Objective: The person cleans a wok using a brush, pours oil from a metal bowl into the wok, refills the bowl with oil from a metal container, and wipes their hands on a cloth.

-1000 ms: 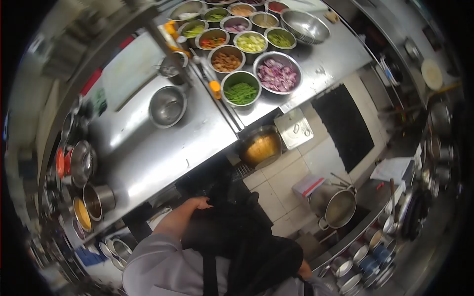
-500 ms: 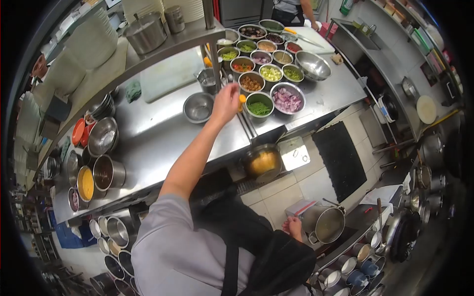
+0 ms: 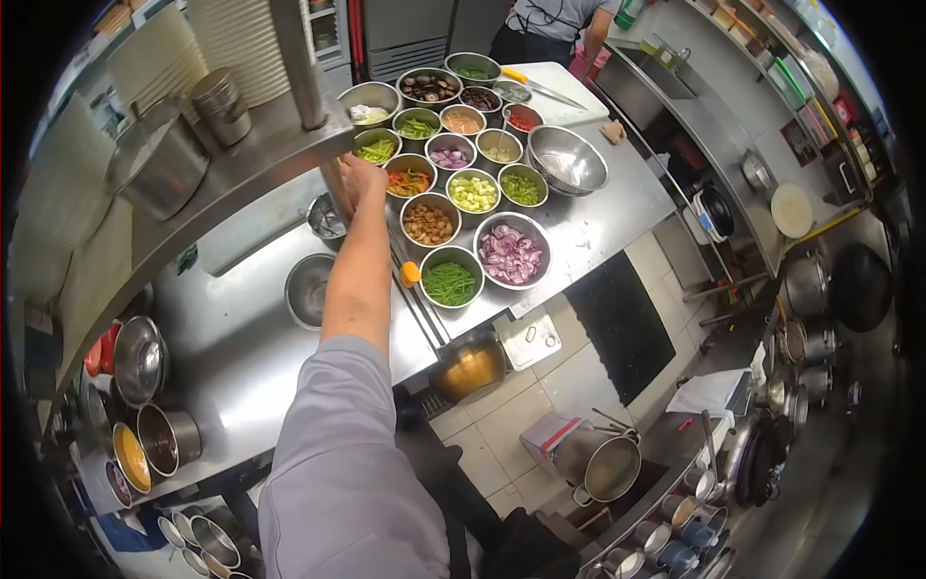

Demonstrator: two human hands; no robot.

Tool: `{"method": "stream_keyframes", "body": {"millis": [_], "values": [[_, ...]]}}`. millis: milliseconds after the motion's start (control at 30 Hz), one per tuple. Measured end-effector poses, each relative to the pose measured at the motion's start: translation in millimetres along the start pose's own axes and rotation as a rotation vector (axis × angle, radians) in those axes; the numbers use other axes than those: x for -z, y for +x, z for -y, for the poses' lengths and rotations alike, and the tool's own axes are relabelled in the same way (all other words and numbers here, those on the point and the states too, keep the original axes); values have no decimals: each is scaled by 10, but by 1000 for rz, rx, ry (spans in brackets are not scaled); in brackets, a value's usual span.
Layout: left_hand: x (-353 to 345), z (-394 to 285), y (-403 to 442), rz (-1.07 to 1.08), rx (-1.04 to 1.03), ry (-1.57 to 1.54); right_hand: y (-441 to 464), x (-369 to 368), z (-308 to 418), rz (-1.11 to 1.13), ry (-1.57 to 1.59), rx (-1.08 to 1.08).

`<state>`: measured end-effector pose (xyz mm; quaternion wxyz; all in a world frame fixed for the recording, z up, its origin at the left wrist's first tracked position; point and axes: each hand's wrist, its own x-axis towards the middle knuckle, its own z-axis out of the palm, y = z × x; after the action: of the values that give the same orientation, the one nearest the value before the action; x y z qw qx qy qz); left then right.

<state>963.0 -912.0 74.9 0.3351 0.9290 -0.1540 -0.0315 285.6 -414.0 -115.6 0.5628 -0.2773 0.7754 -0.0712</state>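
My left hand (image 3: 365, 181) reaches out over the steel counter, beside the shelf post and the bowls at the back. Its fingers point away from me and are mostly hidden, so I cannot see whether they hold anything. Closest to it are a bowl of green sticks (image 3: 376, 151) and a bowl of mixed peppers (image 3: 409, 179). Below sit a bowl of brown chunks (image 3: 430, 222), a bowl of chopped greens (image 3: 450, 284) and a bowl of cut red onion (image 3: 511, 253). A metal container (image 3: 326, 217) stands just left of the post. My right hand is out of view.
An empty steel bowl (image 3: 309, 291) sits left of my forearm. Overhead runs a shelf (image 3: 241, 154) with its post (image 3: 333, 188). A knife (image 3: 550, 89) lies on a white board (image 3: 571, 87). Another person (image 3: 550, 29) stands at the far end.
My left hand has moved farther out, from above the bowl of greens to beside the post and back bowls. My view has shifted, and my right hand has left it.
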Motion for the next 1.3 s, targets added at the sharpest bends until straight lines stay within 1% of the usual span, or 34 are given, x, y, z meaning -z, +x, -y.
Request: {"method": "stream_keyframes", "body": {"millis": [33,100,167,233,300,333,400,500,633,733,800,900,933,1000,1100,1133,1167,1200,1233,1267,1300], "values": [[-88,25,33,47,-15,70,-31,-15,-18,-14,23,-18],[-77,27,34,59,-29,117,-40,-31,-63,-30,66,-21],[-129,35,90,57,-2,98,-18,-66,-170,-41,118,5],[-260,144,178,17,-78,56,43,-100,-281,-53,195,36],[-280,183,179,-3,-138,79,10,-93,-319,-65,259,29],[-173,109,92,-1,-111,62,-9,-65,-184,-70,285,8],[-150,104,35,-38,-145,54,-178,-14,284,-75,328,-26],[-136,148,39,-59,-194,78,-88,42,302,-70,443,-30],[-180,152,92,-74,-218,112,-51,101,108,-31,353,-64],[-217,121,182,-85,-170,102,-27,95,-167,-41,262,-92],[-129,66,113,-112,-192,114,-90,103,-276,-43,222,-137],[-78,76,15,-111,-250,161,-147,63,-355,-111,126,-197],[-74,95,-7,-108,-280,177,-64,117,-373,16,187,-222],[-67,126,18,-71,-314,213,339,267,-766,271,313,-272],[165,-19,-164,48,-265,176,89,54,-336,80,313,-103],[256,-33,-284,76,-311,150,88,11,-170,35,254,-119],[363,-73,-483,34,-351,132,83,-20,-17,13,285,-126],[354,28,-602,-49,-524,55,86,-60,140,-5,317,-131],[430,118,-854,-166,-763,-88,123,-99,257,-25,350,-133],[694,111,-1163,-119,-894,-273,183,-118,349,20,307,-113],[857,260,-1403,-165,-975,-319,303,-105,345,62,265,-96]]}}
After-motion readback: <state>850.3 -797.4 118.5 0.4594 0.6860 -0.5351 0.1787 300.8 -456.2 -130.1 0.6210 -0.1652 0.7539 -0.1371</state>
